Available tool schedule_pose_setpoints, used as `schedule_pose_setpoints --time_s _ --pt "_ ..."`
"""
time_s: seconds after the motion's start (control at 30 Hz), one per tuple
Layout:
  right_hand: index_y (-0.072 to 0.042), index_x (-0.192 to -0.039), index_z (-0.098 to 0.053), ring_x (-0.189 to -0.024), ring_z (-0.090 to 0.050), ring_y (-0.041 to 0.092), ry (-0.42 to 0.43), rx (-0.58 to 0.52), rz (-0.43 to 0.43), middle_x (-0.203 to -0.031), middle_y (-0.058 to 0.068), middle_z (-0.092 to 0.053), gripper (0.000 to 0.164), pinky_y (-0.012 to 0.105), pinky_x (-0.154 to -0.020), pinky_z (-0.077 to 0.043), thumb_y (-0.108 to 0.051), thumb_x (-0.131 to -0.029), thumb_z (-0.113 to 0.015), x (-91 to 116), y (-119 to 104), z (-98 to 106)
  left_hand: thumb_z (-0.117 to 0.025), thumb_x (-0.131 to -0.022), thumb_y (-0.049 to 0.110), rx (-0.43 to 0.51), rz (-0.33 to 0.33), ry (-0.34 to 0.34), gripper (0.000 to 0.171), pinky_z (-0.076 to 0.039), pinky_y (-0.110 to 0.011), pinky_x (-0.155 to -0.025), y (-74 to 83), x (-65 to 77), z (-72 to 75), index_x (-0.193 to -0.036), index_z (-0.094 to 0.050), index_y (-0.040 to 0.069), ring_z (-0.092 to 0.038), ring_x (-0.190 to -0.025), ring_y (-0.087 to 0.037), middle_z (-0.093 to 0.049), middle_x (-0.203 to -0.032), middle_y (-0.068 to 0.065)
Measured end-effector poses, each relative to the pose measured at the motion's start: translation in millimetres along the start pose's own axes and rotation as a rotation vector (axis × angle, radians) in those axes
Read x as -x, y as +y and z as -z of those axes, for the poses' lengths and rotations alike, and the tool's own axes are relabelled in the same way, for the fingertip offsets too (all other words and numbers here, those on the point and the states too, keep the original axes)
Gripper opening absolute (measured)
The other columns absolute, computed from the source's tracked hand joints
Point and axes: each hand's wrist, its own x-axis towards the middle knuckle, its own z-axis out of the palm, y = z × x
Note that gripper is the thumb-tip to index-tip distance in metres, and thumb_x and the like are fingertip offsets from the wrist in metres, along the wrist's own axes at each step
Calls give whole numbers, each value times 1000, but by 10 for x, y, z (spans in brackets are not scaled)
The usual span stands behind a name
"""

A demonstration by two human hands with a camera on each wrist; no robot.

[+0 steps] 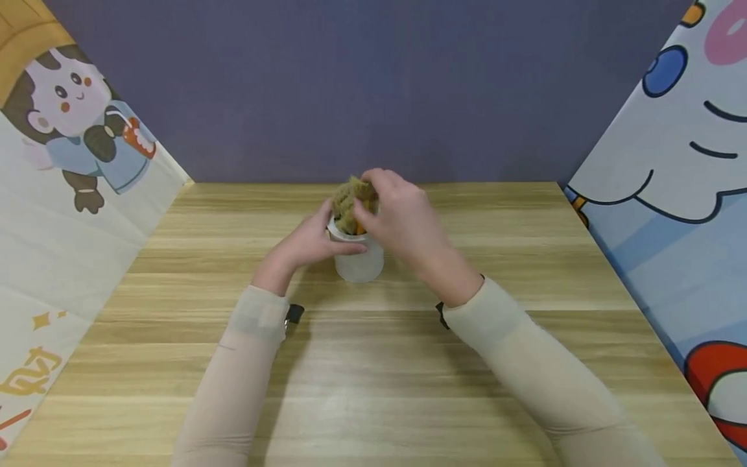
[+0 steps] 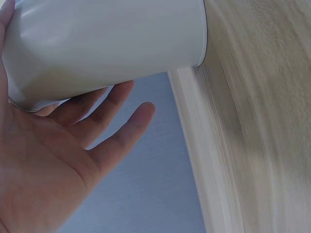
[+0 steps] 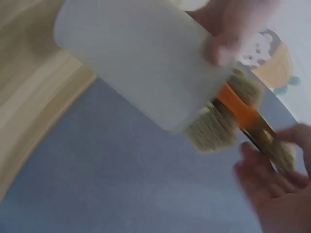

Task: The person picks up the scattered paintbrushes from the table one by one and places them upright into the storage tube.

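Note:
A white cylindrical container [image 1: 359, 263] stands on the table, several paintbrushes [image 1: 344, 200] in it with their tan bristles up. My left hand [image 1: 305, 242] holds the container near its rim, thumb across the near side. In the left wrist view, fingers of the left hand [image 2: 43, 160] reach behind the container wall, one or two of them apart from it. My right hand [image 1: 408, 217] pinches a paintbrush with an orange handle [image 3: 238, 107] by its metal band and bristles. The lower part of that handle is hidden inside the container.
The wood-grain table [image 1: 373, 376] ends at a dark blue-grey back panel [image 1: 373, 91]. Cartoon-printed panels stand at the left [image 1: 76, 168] and right [image 1: 671, 168]. Dark straps [image 1: 294, 314] show at both wrists.

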Motion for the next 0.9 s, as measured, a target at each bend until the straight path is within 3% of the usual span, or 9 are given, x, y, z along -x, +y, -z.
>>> schedule_pose_setpoints --time_s 0.07,0.17,0.23,0.33,0.6,0.77,0.9 --pt "-2 -123 -71 -107 -72 31 -44 64 3 -113 14 -78 29 45 -97 -61 -22 -101 -73 36 29 -72 -93 -81 50 -10 -5 0 114 -45 -57 -121 -7 -1 -1 -167 -20 35 -53 -145 -29 -49 -161 -3" --pt "-6 -118 -75 -118 -68 33 -14 140 56 -110 11 -81 26 55 -115 -49 -23 -99 -76 105 67 -163 -92 -81 51 -30 -5 2 116 -46 -57 -120 -9 -12 -2 -169 -18 35 -54 -144 -30 -48 -162 -5" --pt "-7 -117 -76 -121 -66 32 25 176 81 -109 10 -82 25 59 -121 -43 -23 -99 -77 126 71 -190 -91 -82 50 -32 -10 3 116 -47 -57 -120 -9 -20 0 -169 -17 33 -55 -143 -31 -48 -163 -7" --pt "-8 -119 -77 -124 -66 30 12 192 75 -111 9 -82 25 62 -127 -35 -23 -99 -77 129 57 -198 -91 -84 49 -27 -15 4 115 -47 -56 -119 -19 -30 1 -170 -16 32 -56 -142 -30 -48 -162 -7" --pt "-9 -115 -79 -129 -65 28 -83 230 -7 -114 7 -81 24 65 -132 -22 -29 -102 -75 93 30 -223 -93 -81 48 -12 -17 12 116 -45 -54 -122 -31 -32 1 -169 -19 35 -54 -144 -29 -48 -164 -5" --pt "-11 -105 -79 -143 -55 29 -182 262 -15 -112 6 -82 23 69 -132 -17 -34 -101 -75 86 82 -328 -93 -82 47 -35 32 28 116 -45 -57 -121 -23 -22 16 -169 -18 31 -54 -144 -35 -47 -164 -12" --pt "-13 -103 -79 -149 -50 30 -180 230 -16 -115 6 -80 22 73 -131 -12 -35 -100 -76 162 141 -377 -92 -81 49 -52 47 27 116 -45 -57 -121 -22 -20 3 -169 -19 28 -54 -144 -37 -47 -163 -16"
